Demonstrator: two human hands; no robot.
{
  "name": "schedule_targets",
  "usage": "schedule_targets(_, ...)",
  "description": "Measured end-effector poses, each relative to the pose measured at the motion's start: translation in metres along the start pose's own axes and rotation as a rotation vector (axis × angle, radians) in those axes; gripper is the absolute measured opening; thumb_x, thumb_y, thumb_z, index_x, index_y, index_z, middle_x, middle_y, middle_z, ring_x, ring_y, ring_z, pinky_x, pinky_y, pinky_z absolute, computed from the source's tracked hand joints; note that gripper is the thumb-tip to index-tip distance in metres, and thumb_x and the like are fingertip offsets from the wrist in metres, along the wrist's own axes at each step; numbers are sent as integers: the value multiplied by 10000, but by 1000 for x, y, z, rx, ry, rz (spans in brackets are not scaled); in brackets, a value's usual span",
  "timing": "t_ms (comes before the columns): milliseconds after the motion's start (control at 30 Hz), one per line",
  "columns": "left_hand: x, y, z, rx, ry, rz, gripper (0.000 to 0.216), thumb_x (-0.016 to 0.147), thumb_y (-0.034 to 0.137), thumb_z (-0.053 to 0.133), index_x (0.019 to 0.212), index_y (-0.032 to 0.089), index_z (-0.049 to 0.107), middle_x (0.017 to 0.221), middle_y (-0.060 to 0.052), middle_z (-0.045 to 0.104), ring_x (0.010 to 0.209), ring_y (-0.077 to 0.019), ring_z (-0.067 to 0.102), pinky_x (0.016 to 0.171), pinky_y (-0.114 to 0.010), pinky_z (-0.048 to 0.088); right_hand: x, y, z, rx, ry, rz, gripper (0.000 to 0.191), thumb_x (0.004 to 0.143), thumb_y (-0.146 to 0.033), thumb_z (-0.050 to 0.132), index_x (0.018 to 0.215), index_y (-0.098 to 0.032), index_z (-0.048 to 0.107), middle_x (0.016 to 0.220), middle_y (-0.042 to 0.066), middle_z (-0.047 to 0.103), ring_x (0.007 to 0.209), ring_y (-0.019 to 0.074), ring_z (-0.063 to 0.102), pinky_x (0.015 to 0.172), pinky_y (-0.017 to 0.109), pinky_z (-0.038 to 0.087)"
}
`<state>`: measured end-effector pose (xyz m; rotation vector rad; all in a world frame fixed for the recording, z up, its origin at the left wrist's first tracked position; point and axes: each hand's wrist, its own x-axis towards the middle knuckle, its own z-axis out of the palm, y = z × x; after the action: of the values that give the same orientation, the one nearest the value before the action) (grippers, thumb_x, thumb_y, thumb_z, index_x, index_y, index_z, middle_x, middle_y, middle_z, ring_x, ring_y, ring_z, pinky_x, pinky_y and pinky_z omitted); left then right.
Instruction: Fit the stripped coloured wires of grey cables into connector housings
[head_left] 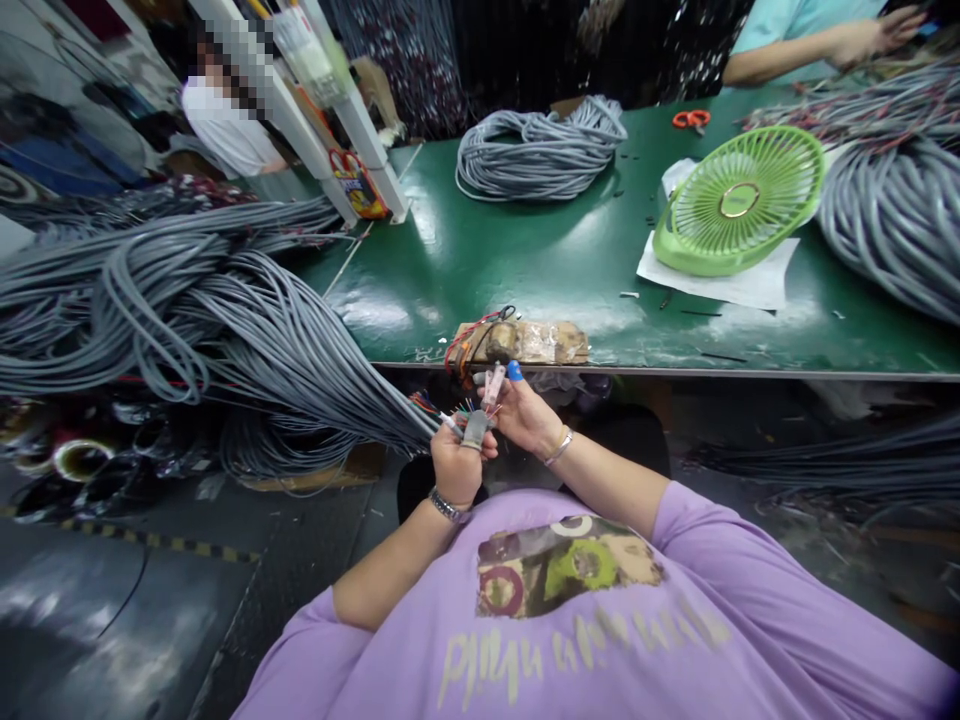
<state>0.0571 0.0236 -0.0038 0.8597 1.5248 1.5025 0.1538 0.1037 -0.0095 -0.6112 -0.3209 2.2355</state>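
In front of my body, just below the table edge, my left hand (459, 465) is closed around the end of a grey cable (424, 435). Thin coloured wires (466, 407) fan out of it, and a grey wrap (474, 430) covers the thumb. Close against it, my right hand (531, 420) pinches at the wire tips. One of its fingertips wears a blue cover (514, 371); pale pinkish wrapping shows on another finger. A wooden block (551, 342) with red and black leads sits at the table edge just beyond both hands.
A large bundle of grey cables (262, 310) lies left. On the green table (510, 250) are a coiled cable (536, 155), a green fan (742, 200) on white paper, orange-handled scissors (691, 120) and another thick coil (896, 215). A co-worker's arm (802, 52) reaches in at back right.
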Motion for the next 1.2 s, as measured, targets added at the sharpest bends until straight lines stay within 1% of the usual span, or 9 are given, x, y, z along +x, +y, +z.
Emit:
schedule_targets(267,-9,-3,-13,14,-12,41,264,746,421,677,735,168,601,520,38,602,385,-75,530,372,-163,409,-8,-9,-17,-129,-106,113,558,856,-688,443,886,-165,637,757,34,628,604,104,536,544,209,445)
schedule_targets(400,-12,-1,-15,71,-25,58,282,762,426,669,688,162,600,515,28,601,389,-75,531,381,-164,411,-15,-17,-22,-332,-216,220,513,746,-634,648,863,-134,647,762,40,635,599,102,551,545,228,489)
schedule_targets(533,-15,2,-14,136,-80,71,278,733,412,696,660,156,614,521,6,621,411,-89,558,404,-175,432,-21,-21,-17,-523,-238,176,401,594,-440,831,743,-145,604,626,-12,593,519,78,500,511,222,475)
schedule_targets(667,-13,6,-14,214,-213,48,308,753,432,683,628,158,617,514,-6,624,415,-96,566,417,-185,447,-22,-23,-13,-652,-230,116,356,591,-375,825,664,-138,569,531,-38,540,472,55,444,480,186,388)
schedule_targets(833,-5,10,-17,312,-492,-102,345,728,464,706,612,148,633,518,-45,647,415,-121,590,393,-190,423,-26,-26,-10,-820,-286,9,315,629,-370,802,701,-119,626,612,-12,599,541,72,498,538,205,410)
schedule_targets(900,-3,10,-18,292,-486,-127,374,749,488,682,609,146,622,513,-47,643,405,-116,583,378,-183,397,-27,-27,-11,-809,-250,-15,340,636,-402,799,697,-123,615,599,-22,576,534,67,488,532,202,413)
schedule_targets(1033,-2,5,-19,186,-359,-91,374,788,498,644,666,145,627,529,-32,643,408,-100,577,370,-169,360,-30,-25,-20,-659,-129,39,425,636,-508,782,740,-142,591,664,-12,591,542,73,500,526,224,465)
schedule_targets(1133,-1,0,-19,121,-297,-71,338,798,471,646,714,144,638,548,-26,652,424,-99,584,377,-169,362,-33,-19,-27,-564,-138,114,445,608,-494,806,789,-146,596,679,-14,590,536,75,499,526,244,483)
schedule_targets(1200,0,-2,-18,108,-289,-59,337,805,459,644,691,142,633,558,-33,659,428,-98,583,382,-172,365,-36,-14,-28,-549,-138,75,434,587,-452,830,787,-144,598,612,-42,543,515,65,471,520,224,455)
